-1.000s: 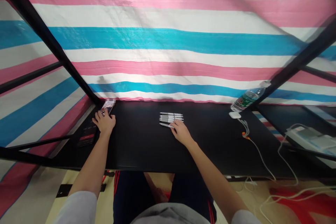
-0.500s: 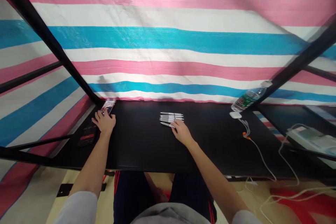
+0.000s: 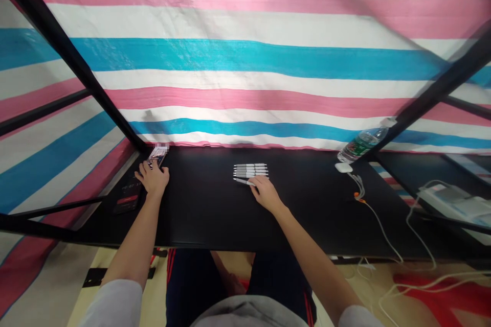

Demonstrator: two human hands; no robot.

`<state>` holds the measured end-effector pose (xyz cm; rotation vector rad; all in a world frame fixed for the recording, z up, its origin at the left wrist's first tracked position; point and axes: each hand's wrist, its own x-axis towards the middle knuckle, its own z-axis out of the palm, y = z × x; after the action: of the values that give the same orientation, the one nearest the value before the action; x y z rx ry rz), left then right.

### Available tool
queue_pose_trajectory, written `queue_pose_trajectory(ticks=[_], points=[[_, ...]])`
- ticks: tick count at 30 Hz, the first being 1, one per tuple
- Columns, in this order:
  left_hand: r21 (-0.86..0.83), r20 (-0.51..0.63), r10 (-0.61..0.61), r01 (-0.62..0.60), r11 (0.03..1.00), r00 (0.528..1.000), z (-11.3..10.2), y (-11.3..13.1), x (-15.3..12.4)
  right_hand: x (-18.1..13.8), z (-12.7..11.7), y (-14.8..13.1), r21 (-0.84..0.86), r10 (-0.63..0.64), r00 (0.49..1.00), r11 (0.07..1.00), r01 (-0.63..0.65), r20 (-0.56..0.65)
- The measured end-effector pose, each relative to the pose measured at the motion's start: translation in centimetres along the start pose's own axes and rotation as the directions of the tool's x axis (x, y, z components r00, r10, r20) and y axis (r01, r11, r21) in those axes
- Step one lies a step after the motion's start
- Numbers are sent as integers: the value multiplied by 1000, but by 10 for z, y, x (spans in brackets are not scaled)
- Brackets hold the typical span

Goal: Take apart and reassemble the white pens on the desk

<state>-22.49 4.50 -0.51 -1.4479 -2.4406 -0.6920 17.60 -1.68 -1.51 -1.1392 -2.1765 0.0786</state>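
Note:
Several white-and-grey pens (image 3: 250,169) lie side by side in a row on the black tabletop (image 3: 207,209). My right hand (image 3: 264,191) is closed on the rear end of the nearest pen (image 3: 242,181), which sits slightly askew below the row with its tip to the left. At the left, my left hand (image 3: 153,176) rests with fingers spread over the lower part of a flat object with a picture on it (image 3: 158,153); my fingers partly hide it. A dark phone (image 3: 128,199) with a lit red button lies beside that hand.
A clear water bottle (image 3: 362,145) leans at the back right by a black frame post. A white charger (image 3: 344,167) and its cable (image 3: 378,222) trail to the table's front edge. A white device (image 3: 452,204) is at the far right. Striped sheeting (image 3: 245,56) closes the back.
The pens in the row are slightly more evenly lined up, and the nearest pen has shifted a little with my right hand. My left hand stays in place.

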Motion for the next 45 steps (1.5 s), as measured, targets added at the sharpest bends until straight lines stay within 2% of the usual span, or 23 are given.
queue_pose_trajectory(ticks=[3,12,20,45], points=[[0,4,0,0,1000,1000,-1,1,-1,0,-2,-2,14,-6,1000,1000,6,-2],[-20,19,-5,6,1000,1000,-3,2,0,-2,-1,-1,4,79,997,997,-79,8],[-8,11,-6,6,1000,1000,-2,2,-1,-2,-2,-3,-31,7,1000,1000,-6,21],[14,60,-33,33,999,998,-4,3,-1,-3,-1,-1,-33,9,1000,999,-8,25]])
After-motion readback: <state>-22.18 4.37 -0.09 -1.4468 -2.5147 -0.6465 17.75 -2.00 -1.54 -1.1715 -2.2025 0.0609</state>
